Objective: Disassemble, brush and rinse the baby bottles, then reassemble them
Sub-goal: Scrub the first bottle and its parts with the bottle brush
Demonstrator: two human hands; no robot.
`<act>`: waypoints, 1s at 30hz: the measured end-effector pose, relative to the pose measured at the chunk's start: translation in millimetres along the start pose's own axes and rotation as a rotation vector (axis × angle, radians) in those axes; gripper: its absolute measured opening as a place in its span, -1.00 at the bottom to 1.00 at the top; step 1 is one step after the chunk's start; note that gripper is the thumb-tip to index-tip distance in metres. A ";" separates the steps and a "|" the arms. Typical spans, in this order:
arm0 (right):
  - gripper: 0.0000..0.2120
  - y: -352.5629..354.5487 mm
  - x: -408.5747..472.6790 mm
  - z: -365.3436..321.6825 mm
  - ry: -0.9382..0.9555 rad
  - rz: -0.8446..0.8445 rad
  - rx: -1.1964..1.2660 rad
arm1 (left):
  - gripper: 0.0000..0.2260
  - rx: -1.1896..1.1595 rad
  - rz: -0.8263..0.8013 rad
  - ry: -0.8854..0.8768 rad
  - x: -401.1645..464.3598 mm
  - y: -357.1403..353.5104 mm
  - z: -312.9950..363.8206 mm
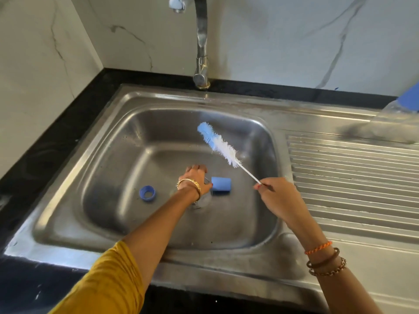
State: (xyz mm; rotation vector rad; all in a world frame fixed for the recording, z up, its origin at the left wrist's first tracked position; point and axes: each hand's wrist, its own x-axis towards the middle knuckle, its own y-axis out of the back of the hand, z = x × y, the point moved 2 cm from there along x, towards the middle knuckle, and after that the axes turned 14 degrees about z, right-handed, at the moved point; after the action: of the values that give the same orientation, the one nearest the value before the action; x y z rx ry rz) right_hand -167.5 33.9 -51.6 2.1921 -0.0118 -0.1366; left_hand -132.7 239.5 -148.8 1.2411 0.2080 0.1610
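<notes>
**One brush held over sink, bottle parts in basin**

Two hands over one steel sink (267,103), smooth and shiny, with rounded square basin and ribbed drainboard at 3 o'clock.

Right hand (280,197) at 4 o'clock of basin, fingers pinched closed around thin white handle of one brush (218,145). Brush tilted up toward 11 o'clock, in the air above basin. Bristles long and fluffy, white on lower part, blue at tip.

Left hand (196,179) low in centre of basin, near drain, fingers curled down onto something clear, seemingly one bottle (206,180); mostly hidden by hand, so cannot tell for sure if gripped or only touched.

One blue cap (221,184), smooth plastic, cylinder shape, lying on its side on basin floor just beside left hand, at 3 o'clock of it. One blue ring (147,193), round plastic with open hole, flat on basin floor at 9 o'clock of left hand, apart from it.

One second bottle (399,118), clear with blue top, blurred, lying on drainboard at far 2 o'clock.

One chrome tap (201,41), curved, at 12 o'clock behind basin. Marble-pattern wall (283,41) behind, black counter (56,132) around sink.

One gold bangle (189,184) on left wrist, three bracelets (324,259) on right wrist, yellow sleeve (108,282) on left arm.
</notes>
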 end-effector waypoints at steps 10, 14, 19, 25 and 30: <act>-0.79 9.8 4.8 -0.2 0.075 0.114 -0.117 | -0.37 0.485 -0.065 -0.402 22.8 -44.6 30.4; -0.78 13.6 7.1 1.2 0.078 0.158 -0.096 | -0.55 0.518 -0.101 -0.471 30.5 -52.5 40.0; -0.78 16.9 4.7 3.8 0.085 0.165 -0.074 | -0.65 0.074 -0.032 -0.103 35.1 -37.3 35.4; -0.77 15.0 -4.5 0.0 0.140 0.217 -0.060 | -0.59 -0.983 0.002 0.781 40.4 13.8 -11.0; -0.77 7.8 -21.7 -15.3 0.282 0.204 -0.080 | -0.70 -1.633 0.054 1.141 38.4 56.6 -54.7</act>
State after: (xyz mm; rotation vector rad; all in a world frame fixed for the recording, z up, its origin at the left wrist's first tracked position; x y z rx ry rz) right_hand -187.2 43.0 -34.4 2.0979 -0.0699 0.2820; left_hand -109.2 316.8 -114.6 -0.5879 0.8080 0.8724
